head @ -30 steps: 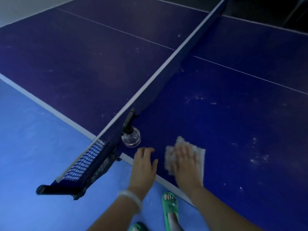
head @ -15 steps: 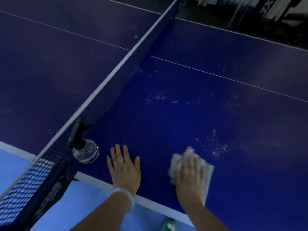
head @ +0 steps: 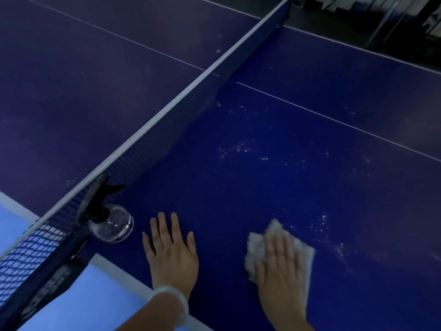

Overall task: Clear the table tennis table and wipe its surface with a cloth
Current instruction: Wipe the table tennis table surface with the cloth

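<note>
Watch the spray bottle [head: 110, 222] standing at 9 o'clock of your left hand [head: 171, 253], just beside the net [head: 143, 149]: a wide sweep back that way would likely knock it over. Your left hand lies flat on the desk [head: 298, 144], its fingers [head: 164, 225] straight and holding nothing. Your right hand [head: 280, 263] presses the cloth [head: 256, 249] flat near the desk's near edge, fingers extended. The cloth looks pale and rumpled; white specks [head: 324, 229] wait at its 1 o'clock, easily missed in this dim light.
</note>
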`<state>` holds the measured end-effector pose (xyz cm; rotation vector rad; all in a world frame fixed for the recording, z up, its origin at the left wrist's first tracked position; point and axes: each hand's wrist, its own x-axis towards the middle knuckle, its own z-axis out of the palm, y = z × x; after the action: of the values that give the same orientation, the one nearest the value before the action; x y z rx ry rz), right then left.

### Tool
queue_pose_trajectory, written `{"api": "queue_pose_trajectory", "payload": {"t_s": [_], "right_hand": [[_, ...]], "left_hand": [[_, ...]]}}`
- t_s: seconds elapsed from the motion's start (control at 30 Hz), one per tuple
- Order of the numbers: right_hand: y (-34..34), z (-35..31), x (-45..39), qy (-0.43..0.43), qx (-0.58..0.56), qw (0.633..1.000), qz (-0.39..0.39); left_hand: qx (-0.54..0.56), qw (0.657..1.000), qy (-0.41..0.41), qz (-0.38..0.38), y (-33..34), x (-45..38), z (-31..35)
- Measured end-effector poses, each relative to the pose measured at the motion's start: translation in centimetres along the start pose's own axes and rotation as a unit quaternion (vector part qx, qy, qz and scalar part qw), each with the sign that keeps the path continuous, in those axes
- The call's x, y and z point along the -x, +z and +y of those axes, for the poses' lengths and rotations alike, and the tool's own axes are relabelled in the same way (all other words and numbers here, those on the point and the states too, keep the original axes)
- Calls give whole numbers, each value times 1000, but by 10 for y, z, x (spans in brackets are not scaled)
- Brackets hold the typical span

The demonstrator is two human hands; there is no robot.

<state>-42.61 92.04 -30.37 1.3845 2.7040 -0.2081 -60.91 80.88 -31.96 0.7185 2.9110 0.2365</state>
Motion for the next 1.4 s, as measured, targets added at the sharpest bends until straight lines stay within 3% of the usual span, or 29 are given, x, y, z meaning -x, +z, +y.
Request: {"api": "queue_pose_trajectory", "payload": {"t_s": [0.1,0.17,0.3,0.37,0.5,0.6,0.67,0.8,0.87,0.97,1.07,1.13,1.2,1.27,1.33,1.4], "right_hand": [[-5,-5,-46,-168,24,985,0],[-7,22,-84,-189,64,980,16],[-12,83,-104,109,-12,994,23],[-6,71,-86,143,-32,989,26],[5,-4,-74,-61,0,997,40],[0,-48,-106,-237,-10,971,26],[-7,-47,-142,-266,21,963,25],[-14,3,-167,21,-49,998,37],[-9,-3,-147,74,-58,995,20],[1,-53,-120,-58,-11,997,44],[6,-96,-125,-236,11,972,10],[0,-92,-146,-281,34,959,-9],[-6,-60,-161,-227,50,973,17],[-12,-13,-164,-77,19,996,38],[-18,15,-151,49,-28,998,7],[-15,4,-132,99,-53,994,-19]], "left_hand": [[-12,1000,1,-2,-2,1,3],[-7,1000,-3,1,-4,2,4],[-10,1000,-6,-3,-6,3,4],[-16,1000,-8,-7,-4,3,4],[-12,1000,-14,-10,-3,2,5],[-14,1000,-16,-5,-4,0,5],[-14,1000,-15,-4,-4,-1,5],[-10,1000,-12,5,-1,-1,1],[-5,1000,-13,8,-1,-1,1],[-3,1000,-16,6,-1,1,1],[-5,1000,-15,2,-1,0,3],[-7,1000,-16,2,0,-1,3],[-7,1000,-18,6,1,-2,2],[-8,1000,-19,10,1,-2,2],[-12,1000,-19,9,2,-2,2],[-14,1000,-21,9,2,-1,2]]}}
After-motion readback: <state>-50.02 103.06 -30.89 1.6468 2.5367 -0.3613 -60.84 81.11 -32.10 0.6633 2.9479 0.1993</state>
